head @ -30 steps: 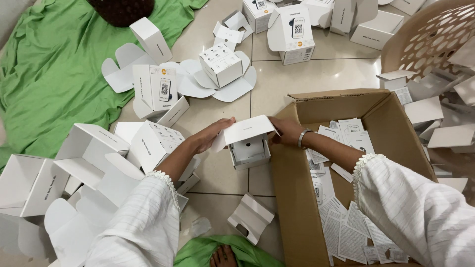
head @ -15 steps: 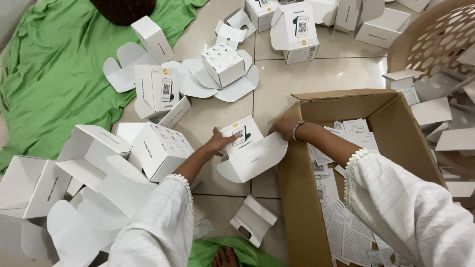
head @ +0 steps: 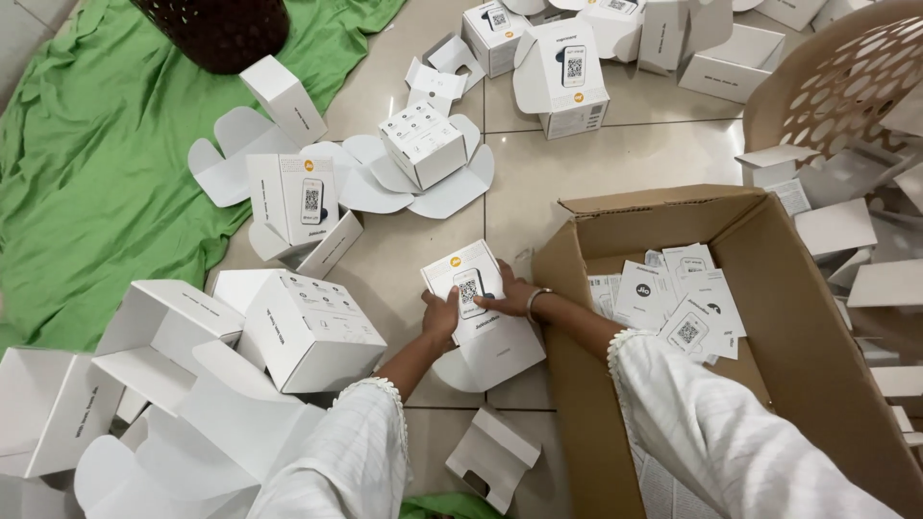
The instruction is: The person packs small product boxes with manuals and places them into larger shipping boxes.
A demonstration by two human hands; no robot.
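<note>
Beige floor tiles (head: 615, 163) fill the view from above, strewn with white packaging. Taking the brown cardboard carton (head: 798, 288) as the landmark: it lies open at the right of the view, its inside holding a loose pile of white printed leaflets (head: 678, 298).

Far left of the carton, a green cloth (head: 96, 173) is spread over the floor, with a dark woven basket (head: 226, 29) standing on its top edge. Above and right of the carton sits a tan plastic basket with round holes (head: 856, 86). Left of the carton, beside the cloth, several assembled and half-folded white boxes (head: 298, 327) lie in a cluster. Above the carton, more white boxes (head: 567, 72) stand with their flaps open. Below the carton's left corner lies a small flat white insert (head: 495, 457).

Just beside the carton's left wall, a small white box with a picture of a device on its face (head: 471, 298) rests on the floor, its rounded flap spread out beneath it. Both hands, coming from white sleeves, grip it. The left hand (head: 442, 317) curls its fingers around the box's left edge. The right hand (head: 510, 298), a bangle at its wrist, presses closed against the box's right edge, just left of the carton's wall.
</note>
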